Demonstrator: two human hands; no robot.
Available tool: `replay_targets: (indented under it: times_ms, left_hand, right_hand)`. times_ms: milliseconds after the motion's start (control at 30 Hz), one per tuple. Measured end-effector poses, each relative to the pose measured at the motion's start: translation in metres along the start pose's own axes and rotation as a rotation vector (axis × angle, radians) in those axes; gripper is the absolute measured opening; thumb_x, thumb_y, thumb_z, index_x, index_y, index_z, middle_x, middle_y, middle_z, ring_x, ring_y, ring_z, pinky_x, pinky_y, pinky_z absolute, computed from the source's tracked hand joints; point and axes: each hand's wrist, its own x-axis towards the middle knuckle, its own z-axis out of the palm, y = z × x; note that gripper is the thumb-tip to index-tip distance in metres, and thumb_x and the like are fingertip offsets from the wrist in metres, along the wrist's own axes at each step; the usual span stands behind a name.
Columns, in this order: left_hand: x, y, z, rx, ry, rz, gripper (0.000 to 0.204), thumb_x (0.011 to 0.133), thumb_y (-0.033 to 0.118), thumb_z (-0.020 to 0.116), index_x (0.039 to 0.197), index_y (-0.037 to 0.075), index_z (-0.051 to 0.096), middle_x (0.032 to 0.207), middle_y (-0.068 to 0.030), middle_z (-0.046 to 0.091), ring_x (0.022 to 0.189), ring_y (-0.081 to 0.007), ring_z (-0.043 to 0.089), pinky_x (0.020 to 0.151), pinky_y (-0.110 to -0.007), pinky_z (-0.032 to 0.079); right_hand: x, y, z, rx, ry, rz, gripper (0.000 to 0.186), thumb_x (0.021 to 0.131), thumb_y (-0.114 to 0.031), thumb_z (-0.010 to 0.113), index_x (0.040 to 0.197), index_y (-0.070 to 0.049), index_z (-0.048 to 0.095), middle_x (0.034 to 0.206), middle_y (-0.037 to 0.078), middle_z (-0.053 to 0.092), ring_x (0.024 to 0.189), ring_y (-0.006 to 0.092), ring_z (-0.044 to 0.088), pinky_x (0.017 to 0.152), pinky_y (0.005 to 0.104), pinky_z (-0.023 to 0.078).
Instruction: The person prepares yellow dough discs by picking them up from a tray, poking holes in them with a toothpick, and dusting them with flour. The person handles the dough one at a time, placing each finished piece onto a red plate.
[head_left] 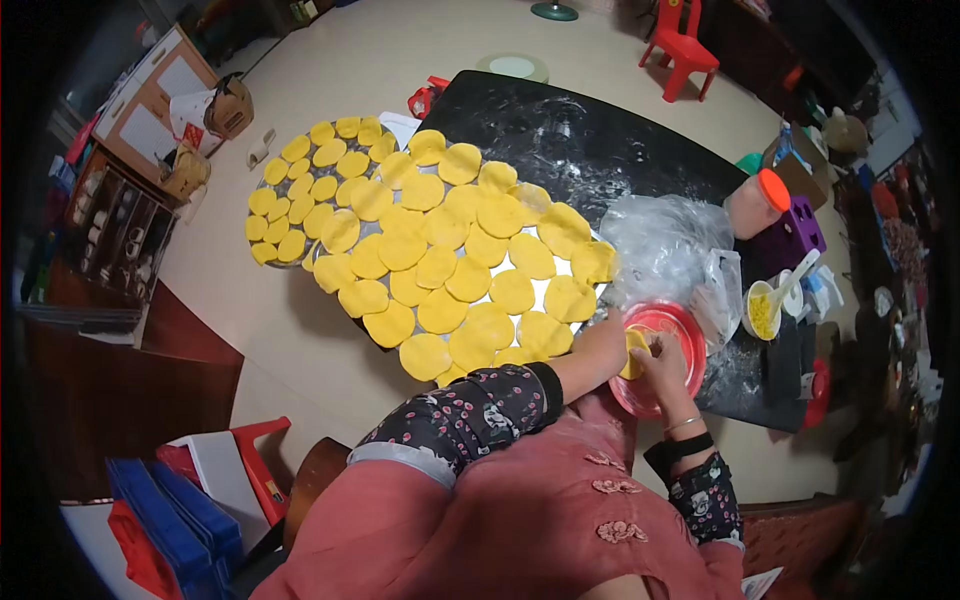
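Observation:
Between my two hands is a small yellow dough round [633,354], held over a red plastic basin [690,328] at the table's near right edge. My left hand [603,345] closes on the round's left side, though its fingertips are partly hidden. On the other side, my right hand [664,364] pinches the same round between thumb and fingers. To the left of the basin, many flat yellow dough rounds [435,267] cover a large metal tray, some overlapping. More small rounds [300,190] lie on a round tray farther left.
Clear plastic bags [660,245] lie behind the basin on the black table [560,125], which is dusted white. Farther right are an orange-lidded jar [760,203], a purple container [797,228] and a white bowl [762,312] with yellow filling and a spoon. A red chair [680,52] stands beyond.

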Motion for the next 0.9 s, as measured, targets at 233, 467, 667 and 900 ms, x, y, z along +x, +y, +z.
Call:
replay_targets:
  times_ms: [233,467,667,900]
  left_hand:
    - [-0.011,-0.012,0.014,0.104,0.606,0.770,0.043,0.076,0.002,0.056,0.117,0.000,0.044,0.113,-0.0229,0.057,0.106,-0.0365,0.055,0.087,-0.043,0.046]
    - [-0.009,-0.021,0.001,-0.131,0.196,0.752,0.039,0.074,0.010,0.063,0.112,0.008,0.055,0.100,-0.0187,0.063,0.095,-0.0379,0.059,0.082,-0.043,0.047]
    - [0.008,-0.059,-0.034,-0.091,0.205,0.470,0.033,0.072,0.020,0.068,0.102,0.008,0.064,0.094,-0.0149,0.066,0.089,-0.0302,0.063,0.080,-0.037,0.049]
    - [-0.035,-0.111,-0.147,-0.288,0.486,0.256,0.038,0.077,0.024,0.067,0.110,0.004,0.062,0.098,-0.0104,0.066,0.087,-0.0199,0.063,0.077,-0.033,0.050]
  right_hand:
    - [-0.031,-0.048,-0.031,-0.244,0.154,-0.366,0.024,0.074,-0.011,0.069,0.093,-0.002,0.058,0.084,0.017,0.063,0.076,0.0333,0.062,0.070,0.0399,0.049]
    - [-0.035,-0.071,-0.040,0.208,0.006,-0.236,0.022,0.079,-0.001,0.063,0.101,-0.001,0.059,0.088,0.009,0.064,0.080,0.0185,0.064,0.073,0.0294,0.051]
    - [-0.028,-0.069,-0.035,0.410,0.034,-0.222,0.023,0.084,-0.003,0.061,0.107,-0.001,0.059,0.095,0.006,0.063,0.087,0.0137,0.061,0.079,0.0258,0.049]
    - [-0.059,0.000,-0.056,0.506,0.138,0.004,0.017,0.087,-0.006,0.059,0.102,0.001,0.060,0.093,0.005,0.063,0.085,0.0125,0.060,0.076,0.0240,0.049]
